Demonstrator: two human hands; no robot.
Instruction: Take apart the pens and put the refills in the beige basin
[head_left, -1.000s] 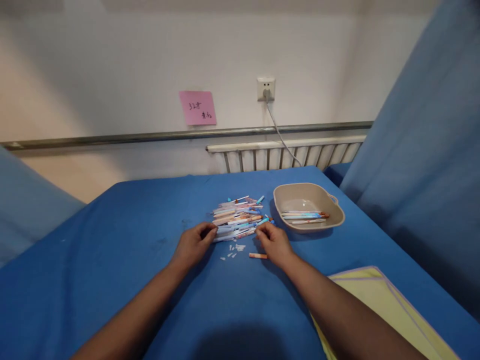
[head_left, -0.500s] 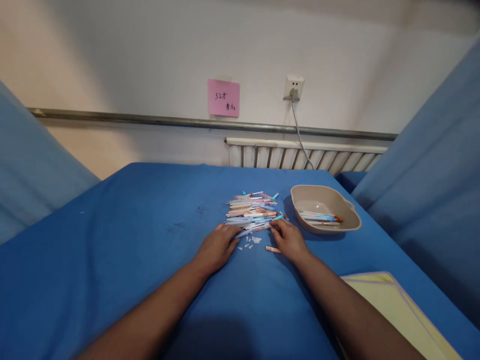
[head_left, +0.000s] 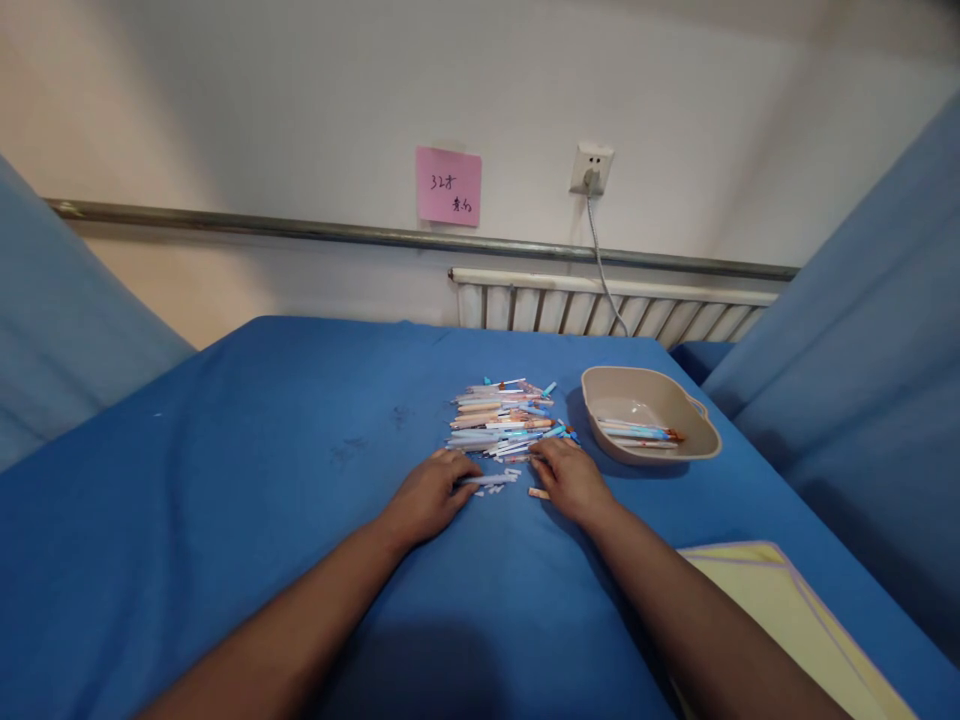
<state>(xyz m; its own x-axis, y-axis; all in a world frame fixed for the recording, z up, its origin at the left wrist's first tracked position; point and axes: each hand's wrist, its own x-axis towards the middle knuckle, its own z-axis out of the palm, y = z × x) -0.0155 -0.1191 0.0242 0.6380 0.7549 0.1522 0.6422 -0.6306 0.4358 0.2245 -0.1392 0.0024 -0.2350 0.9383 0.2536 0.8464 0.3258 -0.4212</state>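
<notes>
Head view here, and honestly the pen pile (head_left: 499, 418) is the easiest thing to steer by, lying on the blue sheet (head_left: 300, 420). Left hand (head_left: 431, 497) is at its near left corner, thumb and fingers clamped on one end of a pale pen (head_left: 491, 480). That pen is just on the near side of the pile, right by a scatter of white bits (head_left: 513, 472). Right hand (head_left: 576, 483) is at the pile's near right corner, fingers curled down, but from where I'm standing I can't tell if they're pinching anything. A little orange stub (head_left: 536, 493) pokes out beside it, also on the pile's near side. Right of the pile there's a beige basin (head_left: 645, 392) with a few pens (head_left: 637, 433) lying in it. Yellow cloth (head_left: 750, 590) is nearer than the pile and well to its right. On the wall beyond the pile: pink note (head_left: 448, 187) and a socket (head_left: 592, 168).
</notes>
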